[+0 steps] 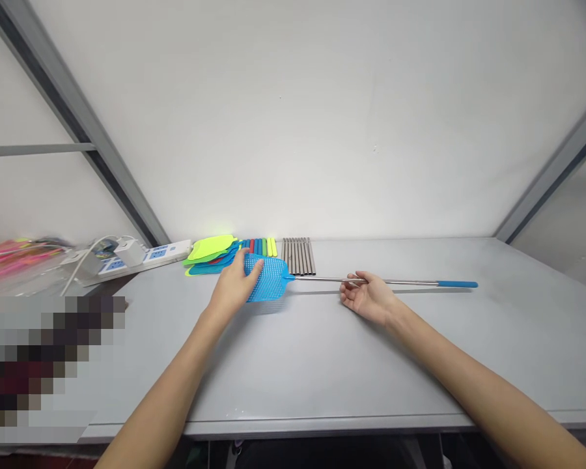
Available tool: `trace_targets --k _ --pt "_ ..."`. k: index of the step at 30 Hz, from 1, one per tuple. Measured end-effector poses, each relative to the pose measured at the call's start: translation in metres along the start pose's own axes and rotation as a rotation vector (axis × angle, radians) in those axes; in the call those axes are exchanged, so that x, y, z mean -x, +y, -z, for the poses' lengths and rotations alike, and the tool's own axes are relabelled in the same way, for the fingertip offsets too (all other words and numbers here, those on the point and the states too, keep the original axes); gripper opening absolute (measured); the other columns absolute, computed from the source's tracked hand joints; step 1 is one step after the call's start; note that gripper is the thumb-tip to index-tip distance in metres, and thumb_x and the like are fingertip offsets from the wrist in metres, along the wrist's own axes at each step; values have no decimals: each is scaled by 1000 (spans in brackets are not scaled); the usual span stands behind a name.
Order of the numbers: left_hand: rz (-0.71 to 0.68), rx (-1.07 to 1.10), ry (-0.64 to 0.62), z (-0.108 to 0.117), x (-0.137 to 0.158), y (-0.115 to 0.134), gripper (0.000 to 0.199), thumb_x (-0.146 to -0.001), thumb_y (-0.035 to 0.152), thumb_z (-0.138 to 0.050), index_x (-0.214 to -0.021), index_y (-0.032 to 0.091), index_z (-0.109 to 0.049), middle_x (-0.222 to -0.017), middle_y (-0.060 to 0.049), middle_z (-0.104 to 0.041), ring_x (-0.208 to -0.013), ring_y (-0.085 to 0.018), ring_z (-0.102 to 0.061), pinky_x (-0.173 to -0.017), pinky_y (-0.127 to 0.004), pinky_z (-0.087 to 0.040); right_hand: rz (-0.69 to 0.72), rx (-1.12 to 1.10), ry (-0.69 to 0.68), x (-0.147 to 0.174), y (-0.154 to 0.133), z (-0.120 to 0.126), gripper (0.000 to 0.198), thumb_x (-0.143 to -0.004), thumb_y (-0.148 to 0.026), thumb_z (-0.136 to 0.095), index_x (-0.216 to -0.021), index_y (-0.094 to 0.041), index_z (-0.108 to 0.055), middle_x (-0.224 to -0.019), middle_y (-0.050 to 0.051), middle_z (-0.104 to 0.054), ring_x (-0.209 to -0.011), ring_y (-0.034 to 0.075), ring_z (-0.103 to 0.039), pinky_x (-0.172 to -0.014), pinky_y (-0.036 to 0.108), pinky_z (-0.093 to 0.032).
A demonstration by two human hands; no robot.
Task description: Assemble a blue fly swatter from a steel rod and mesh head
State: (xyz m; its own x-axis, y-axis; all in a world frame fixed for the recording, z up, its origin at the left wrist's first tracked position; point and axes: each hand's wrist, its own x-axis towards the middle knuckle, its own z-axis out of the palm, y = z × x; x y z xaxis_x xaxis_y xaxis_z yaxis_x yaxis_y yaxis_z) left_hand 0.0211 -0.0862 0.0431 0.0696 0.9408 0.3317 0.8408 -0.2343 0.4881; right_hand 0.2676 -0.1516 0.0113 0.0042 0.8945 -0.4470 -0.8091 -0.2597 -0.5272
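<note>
A blue fly swatter (268,279) is stretched out sideways over the table, its thin metal rod extended and its blue handle (458,284) at the far right. My left hand (234,280) grips the perforated blue head, thumb on top. With its palm turned up, my right hand (366,298) has loosely curled fingers around the middle of the rod. Behind my left hand lies a pile of yellow, green and blue swatter heads (213,247). Next to it are several coloured handles (264,247) and a row of metal rods (297,256).
A white power strip (168,253) with plugs and a cable lies at the left. Beyond it are pink and other coloured items in clear plastic (14,264). A pixelated patch covers the lower left. The white wall (322,130) borders the back of the grey table (332,371).
</note>
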Motion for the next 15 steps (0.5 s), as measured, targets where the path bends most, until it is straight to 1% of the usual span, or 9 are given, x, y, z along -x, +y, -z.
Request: trace_targets --k 3,5,8,12,15 --pt "60 -31 15 4 -2 -1 62 -73 53 -36 -122 15 -33 -106 -14 -53 -96 -29 -50 -75 -34 -39 -79 -4 -87 0 -1 0 12 -77 -19 -37 -67 -15 -41 -53 -1 -40 -44 10 -41 -44 23 -38" --pt "71 -46 18 5 -2 -1 62 -73 54 -35 -121 14 -34 -105 -14 -54 -94 -29 -50 -73 -34 -39 -99 -18 -112 0 -1 0 14 -79 -19 -34 -67 -15 -41 -52 -2 -38 -41 8 -38 -42 21 -36" --pt "72 -97 32 3 -1 -1 60 -73 55 -33 -117 15 -40 -101 -13 -56 -92 -29 -51 -71 -34 -40 -105 -21 -93 -2 -1 0 15 -80 -20 -32 -68 -15 -41 -52 -2 -37 -42 8 -38 -41 20 -35" --pt "79 -211 32 3 1 0 54 -73 56 -30 -103 15 -52 -90 -12 -60 -86 -29 -53 -66 -34 -41 -123 -16 -85 -3 -1 1 15 -79 -18 -32 -67 -15 -42 -52 -1 -37 -43 9 -39 -40 19 -34" --pt "100 -275 18 3 2 -1 52 -73 55 -30 -96 16 -56 -89 -13 -61 -87 -30 -53 -64 -34 -41 -122 -13 -83 -3 -1 1 13 -77 -17 -34 -67 -15 -42 -52 -1 -37 -43 9 -39 -40 19 -34"
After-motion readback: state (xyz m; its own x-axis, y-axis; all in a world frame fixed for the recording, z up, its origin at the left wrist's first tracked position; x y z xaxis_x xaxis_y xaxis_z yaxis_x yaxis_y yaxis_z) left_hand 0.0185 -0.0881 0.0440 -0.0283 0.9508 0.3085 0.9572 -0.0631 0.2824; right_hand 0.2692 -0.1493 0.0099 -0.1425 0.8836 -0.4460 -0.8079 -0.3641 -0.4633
